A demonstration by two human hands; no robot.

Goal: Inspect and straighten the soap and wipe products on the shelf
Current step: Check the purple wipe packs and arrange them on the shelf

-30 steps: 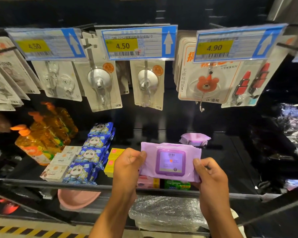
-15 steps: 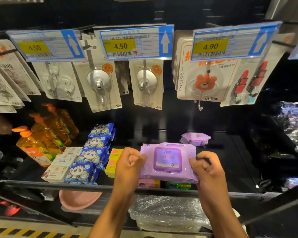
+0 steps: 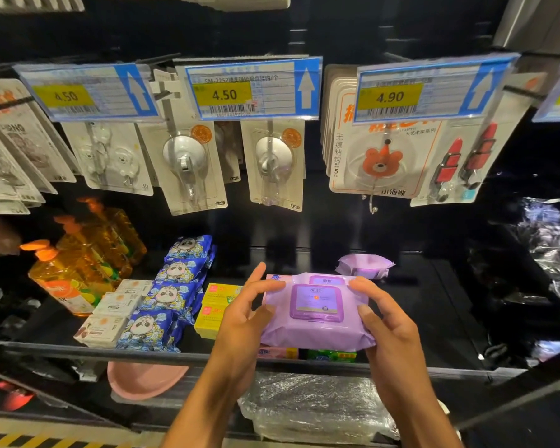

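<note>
A purple wipe pack (image 3: 317,318) with a hard purple lid is held level between my hands, above the shelf's (image 3: 434,318) front middle. My left hand (image 3: 240,318) has its fingers spread and straight, pressing the pack's left end. My right hand (image 3: 390,324) grips the right end, thumb on top. The lid of a second purple pack (image 3: 326,280) peeks out just behind and under the held one. A third purple pack (image 3: 366,265) lies farther back. Pink (image 3: 275,352) and green packs (image 3: 332,355) show below the held pack.
To the left stand yellow soap boxes (image 3: 217,308), blue panda wipe packs (image 3: 175,286), white soap boxes (image 3: 117,305) and orange pump bottles (image 3: 78,266). Carded hooks (image 3: 188,163) and price tags (image 3: 253,88) hang above. A metal rail (image 3: 110,352) edges the shelf front.
The held pack has tipped from facing me to lying flatter and moved toward the shelf. My left hand went from a closed grip to spread fingers on the pack's end.
</note>
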